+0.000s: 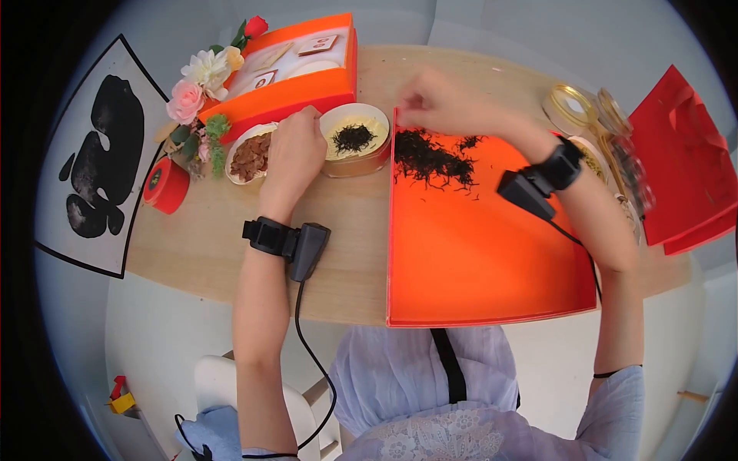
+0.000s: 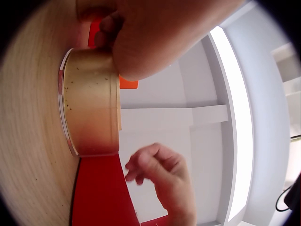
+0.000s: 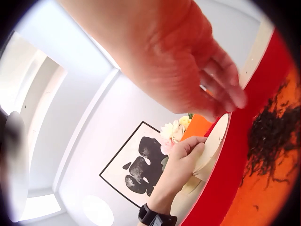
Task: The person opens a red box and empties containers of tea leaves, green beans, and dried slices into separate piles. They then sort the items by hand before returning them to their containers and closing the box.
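Observation:
My left hand point(image 1: 296, 150) holds the rim of a round gold tin point(image 1: 357, 167) with a heap of dark tea leaves point(image 1: 354, 138) on a pale yellow surface; the left wrist view shows the tin's gold side point(image 2: 91, 103). My right hand point(image 1: 430, 100) hangs above the far left corner of the orange tray point(image 1: 492, 253), its fingers loosely bent. No leaf shows between those fingers point(image 3: 225, 87) in the right wrist view. Below it, loose dark leaves point(image 1: 434, 157) lie in the tray.
Left of that tin stands another one with brown pieces point(image 1: 250, 157). Behind are an orange box point(image 1: 292, 92) and flowers point(image 1: 204, 73). A small red tin point(image 1: 165, 186) and ink picture point(image 1: 104, 161) are at left; clear-lidded containers point(image 1: 573, 107) and a red bag point(image 1: 684, 154) at right.

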`<state>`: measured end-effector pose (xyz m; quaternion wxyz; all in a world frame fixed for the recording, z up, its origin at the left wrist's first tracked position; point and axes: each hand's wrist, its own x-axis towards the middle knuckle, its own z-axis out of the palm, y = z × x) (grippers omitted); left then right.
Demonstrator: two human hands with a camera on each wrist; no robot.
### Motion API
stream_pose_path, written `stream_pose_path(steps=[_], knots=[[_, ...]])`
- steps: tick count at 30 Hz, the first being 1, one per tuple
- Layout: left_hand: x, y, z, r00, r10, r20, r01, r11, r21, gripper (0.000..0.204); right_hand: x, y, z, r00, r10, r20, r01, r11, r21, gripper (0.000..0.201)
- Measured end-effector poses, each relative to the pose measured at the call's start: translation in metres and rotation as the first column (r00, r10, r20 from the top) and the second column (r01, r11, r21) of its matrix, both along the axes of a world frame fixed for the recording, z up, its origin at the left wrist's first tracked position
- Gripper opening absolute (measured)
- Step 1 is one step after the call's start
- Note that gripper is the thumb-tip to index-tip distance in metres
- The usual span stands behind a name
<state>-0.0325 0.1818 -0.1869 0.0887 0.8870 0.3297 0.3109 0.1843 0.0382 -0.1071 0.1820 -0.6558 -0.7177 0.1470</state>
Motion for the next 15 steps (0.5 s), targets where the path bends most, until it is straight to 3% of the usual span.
stream_pose_path(steps=[3, 4, 6, 7, 9, 12, 15], knots=[[0.001, -0.001, 0.002, 1.000, 0.004, -0.013, -0.004, 1.000, 0.011, 0.021, 0.020, -0.036, 0.012, 0.980, 0.028, 0.197, 0.061, 0.900, -0.432, 0.021], [0.001, -0.003, 0.004, 1.000, 0.006, -0.016, -0.006, 1.000, 0.003, 0.022, 0.027, -0.044, 0.013, 0.980, 0.026, 0.196, 0.063, 0.899, -0.434, 0.021], [0.001, -0.005, 0.004, 1.000, 0.009, -0.020, -0.009, 1.000, -0.004, 0.024, 0.036, -0.055, 0.013, 0.960, -0.002, 0.279, 0.186, 0.753, -0.631, 0.024], [0.001, -0.004, 0.003, 1.000, 0.012, -0.020, -0.012, 1.000, -0.009, 0.024, 0.037, -0.058, 0.012, 0.960, -0.004, 0.279, 0.187, 0.753, -0.631, 0.024], [0.002, -0.002, 0.003, 1.000, 0.008, -0.019, -0.008, 1.000, -0.011, 0.024, 0.039, -0.065, 0.007, 0.989, -0.106, 0.107, 0.150, 0.661, -0.735, 0.027], [0.001, -0.001, 0.001, 1.000, 0.008, -0.012, -0.008, 1.000, -0.002, 0.023, 0.036, -0.058, -0.002, 0.995, -0.088, -0.035, 0.035, 0.685, -0.728, 0.028], [0.001, -0.002, 0.003, 1.000, 0.004, -0.026, -0.004, 1.000, -0.020, 0.023, 0.021, -0.041, -0.012, 0.987, -0.125, -0.099, 0.026, 0.741, -0.671, 0.026]])
